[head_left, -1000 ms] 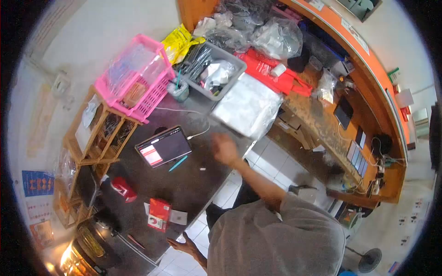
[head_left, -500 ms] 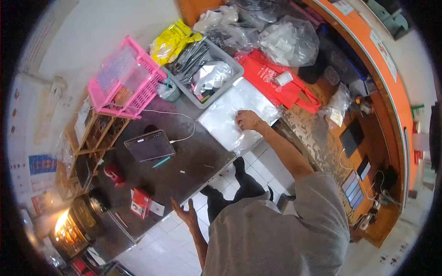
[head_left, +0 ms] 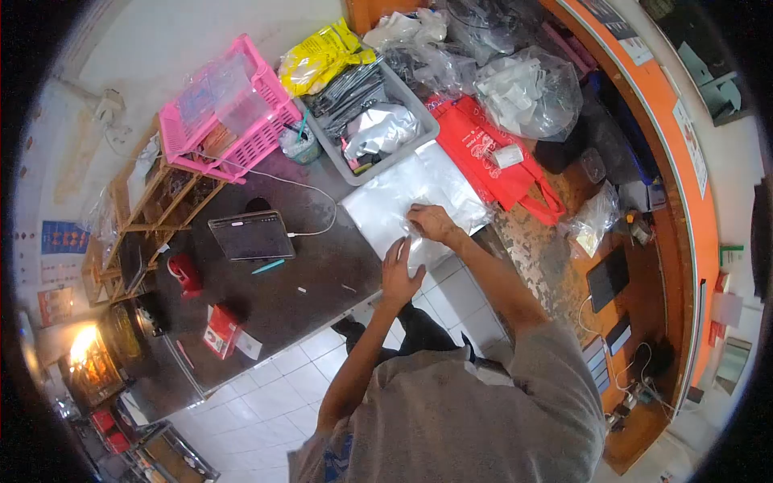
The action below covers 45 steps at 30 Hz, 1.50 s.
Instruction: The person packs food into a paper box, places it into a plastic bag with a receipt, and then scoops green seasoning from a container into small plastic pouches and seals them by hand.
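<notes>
A stack of clear plastic bags [head_left: 382, 196] lies at the corner of the dark table, partly over its edge. My right hand [head_left: 432, 222] has its fingers bent and pressed together on the plastic near the middle of the stack. Just left of it and nearer to me, my left hand [head_left: 401, 274] rests on the stack's near part with its fingers apart. Beyond the stack stands a grey bin [head_left: 430, 129] with dark packets and silvery plastic. To its right lies a red bag [head_left: 475, 145] with a small white roll [head_left: 507, 156] on top.
A tablet [head_left: 251, 235] with a white cable, a teal pen [head_left: 268, 266] and a red-and-white box [head_left: 221, 331] are on the table [head_left: 266, 310]. A pink basket [head_left: 233, 161] stands at the back left. Glowing equipment [head_left: 90, 362] is at the lower left.
My right hand has moved from over the table to the bag stack. My left hand has come up from the table's near edge onto the stack. The view has shifted.
</notes>
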Available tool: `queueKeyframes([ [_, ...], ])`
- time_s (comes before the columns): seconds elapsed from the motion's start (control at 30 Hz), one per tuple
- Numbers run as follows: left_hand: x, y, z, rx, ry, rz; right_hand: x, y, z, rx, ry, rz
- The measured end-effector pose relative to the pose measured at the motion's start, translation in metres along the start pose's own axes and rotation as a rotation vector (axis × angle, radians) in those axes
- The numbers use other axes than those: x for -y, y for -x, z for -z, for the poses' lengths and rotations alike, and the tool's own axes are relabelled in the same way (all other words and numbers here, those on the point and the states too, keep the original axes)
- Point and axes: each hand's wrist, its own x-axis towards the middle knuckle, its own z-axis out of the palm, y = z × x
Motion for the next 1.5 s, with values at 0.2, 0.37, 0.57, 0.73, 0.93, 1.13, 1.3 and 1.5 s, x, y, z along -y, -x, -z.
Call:
queueKeyframes([
  [0.2, 0.023, -0.024, -0.033, -0.045, -0.253, 0.075, 0.004, -0.005, 0.009, -0.042, -0.057, 0.112],
  [0.37, 0.016, -0.025, -0.029, 0.002, -0.221, 0.135, -0.007, -0.002, -0.018, -0.122, -0.106, 0.119],
  [0.57, 0.008, -0.029, -0.024, -0.001, -0.299, 0.133, -0.018, -0.006, -0.011, -0.04, -0.57, 0.094],
  [0.73, 0.012, -0.024, -0.037, -0.041, -0.272, 0.145, -0.018, -0.011, -0.021, -0.258, -0.18, 0.222],
  [0.93, 0.008, -0.044, -0.046, -0.111, -0.298, 0.113, -0.007, -0.005, -0.02, -0.302, -0.139, 0.079],
  [1.13, 0.016, -0.066, -0.053, -0.238, -0.317, 0.132, 0.053, 0.005, 0.067, -0.262, -0.038, 0.115],
  [1.3, 0.017, -0.074, -0.045, -0.243, -0.365, 0.14, 0.097, 0.029, 0.162, -0.309, -0.283, -0.049],
  [1.5, 0.003, -0.088, -0.031, -0.066, -0.345, 0.3, 0.111, 0.102, 0.253, -0.85, -0.377, -0.044],
])
